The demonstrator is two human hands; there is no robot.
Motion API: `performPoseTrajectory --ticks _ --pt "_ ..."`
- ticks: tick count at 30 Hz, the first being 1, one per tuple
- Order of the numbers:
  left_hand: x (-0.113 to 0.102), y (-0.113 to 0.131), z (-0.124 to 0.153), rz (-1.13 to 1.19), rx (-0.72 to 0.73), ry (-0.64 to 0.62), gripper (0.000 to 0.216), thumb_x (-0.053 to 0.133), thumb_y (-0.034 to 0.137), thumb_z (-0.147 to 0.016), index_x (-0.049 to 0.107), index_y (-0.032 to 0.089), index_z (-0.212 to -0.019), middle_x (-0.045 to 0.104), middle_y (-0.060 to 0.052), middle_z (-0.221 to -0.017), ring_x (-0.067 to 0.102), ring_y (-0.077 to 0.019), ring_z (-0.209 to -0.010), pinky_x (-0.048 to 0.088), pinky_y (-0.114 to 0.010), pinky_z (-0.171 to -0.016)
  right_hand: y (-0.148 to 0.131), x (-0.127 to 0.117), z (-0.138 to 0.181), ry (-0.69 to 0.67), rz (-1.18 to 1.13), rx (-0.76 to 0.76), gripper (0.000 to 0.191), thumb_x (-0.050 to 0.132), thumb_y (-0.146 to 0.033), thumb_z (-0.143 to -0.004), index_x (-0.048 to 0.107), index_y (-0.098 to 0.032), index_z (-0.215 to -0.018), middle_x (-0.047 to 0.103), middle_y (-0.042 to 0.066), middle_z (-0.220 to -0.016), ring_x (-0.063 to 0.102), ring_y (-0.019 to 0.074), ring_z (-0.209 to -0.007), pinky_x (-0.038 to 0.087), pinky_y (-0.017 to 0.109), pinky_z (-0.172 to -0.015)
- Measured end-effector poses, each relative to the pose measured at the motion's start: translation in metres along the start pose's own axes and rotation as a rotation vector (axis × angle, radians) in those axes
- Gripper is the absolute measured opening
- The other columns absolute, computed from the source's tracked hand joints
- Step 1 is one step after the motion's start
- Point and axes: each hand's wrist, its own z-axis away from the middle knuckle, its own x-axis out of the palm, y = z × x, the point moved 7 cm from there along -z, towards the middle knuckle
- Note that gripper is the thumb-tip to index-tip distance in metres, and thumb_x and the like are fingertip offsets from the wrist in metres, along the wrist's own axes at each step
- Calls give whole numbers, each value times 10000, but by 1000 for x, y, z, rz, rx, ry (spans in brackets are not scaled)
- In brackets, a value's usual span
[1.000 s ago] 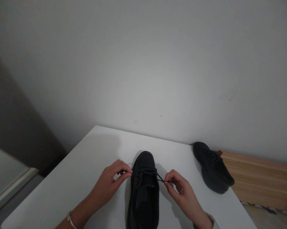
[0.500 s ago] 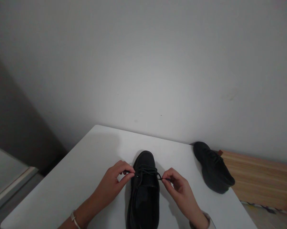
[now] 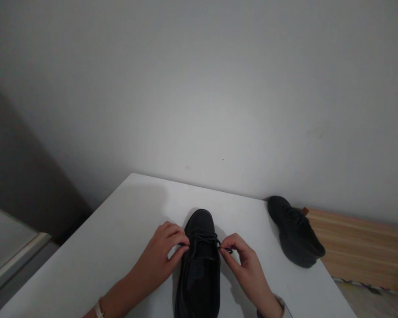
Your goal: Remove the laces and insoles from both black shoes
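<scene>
A black lace-up shoe (image 3: pixel 203 287) stands on the white table with its toe pointing away from me. Its black shoelace (image 3: pixel 205 235) crosses the front below the toe. At the shoe's left side, my left hand (image 3: pixel 167 247) pinches a dark lace end between thumb and fingers. On the opposite side, my right hand (image 3: pixel 240 256) holds the other lace end in a pinch, with a short dark bit sticking out past the fingertips. Both hands are close against the shoe's sides.
A second black shoe (image 3: pixel 294 234) sits at the right edge of the white table (image 3: pixel 142 194). Behind the table rises a grey-white wall (image 3: pixel 199 110). A wood-grained board (image 3: pixel 361 247) lies beyond the right edge.
Both hands have shifted slightly in toward the shoe. The left fingers have tilted downward at its side. The shoes have stayed in place.
</scene>
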Motion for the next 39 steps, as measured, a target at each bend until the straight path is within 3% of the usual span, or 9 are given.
performPoseTrajectory --ticks 7,13,19,23,28,35,39 --pt "2 7 -5 -63 -103 -40 158 587 69 -895 686 175 -832 615 -46 -853 581 -211 -855 470 -346 -781 -7 3 1 0 26 -50 111 587 -276 -922 640 -206 -855 628 37 -836 593 209 -817 462 329 -750" --pt "3 12 -8 -103 -47 -39 180 566 55 -902 705 167 -878 646 -59 -891 602 -214 -882 491 -348 -806 -24 3 9 4 125 -105 114 541 -240 -961 648 -220 -929 642 48 -899 603 213 -866 482 333 -780" --pt "3 18 -8 -138 -70 -83 213 541 59 -910 698 156 -1016 675 -73 -911 626 -231 -900 508 -359 -824 -50 11 19 -34 276 -177 233 485 -216 -983 568 -241 -1200 602 93 -1136 572 241 -1082 480 385 -938" --pt "5 29 -9 -132 -93 -138 228 485 130 -963 688 186 -1051 673 -69 -951 634 -227 -918 512 -358 -851 -62 23 16 -56 498 -215 248 479 -100 -917 600 -215 -1100 596 109 -1092 590 266 -1019 502 427 -899" --pt "13 42 -13 -256 -121 -263 182 522 229 -951 673 166 -1033 641 -114 -1023 638 -260 -929 539 -388 -838 -64 34 5 -85 732 -140 319 437 16 -842 632 -180 -1000 616 126 -1031 637 266 -902 543 409 -820" --pt "25 55 -25 -572 -114 -362 301 469 22 -822 655 94 -1047 665 -190 -1065 652 -307 -997 547 -427 -896 -70 41 -4 -107 1057 -160 319 452 62 -817 659 -167 -894 649 123 -924 643 252 -748 539 376 -702" --pt "28 59 -28 -621 -98 -367 341 489 -28 -769 664 93 -1035 679 -196 -1058 654 -318 -1008 538 -430 -903 -71 42 -3 -94 1127 -197 294 474 45 -837 650 -181 -906 646 107 -919 636 245 -739 518 365 -679"
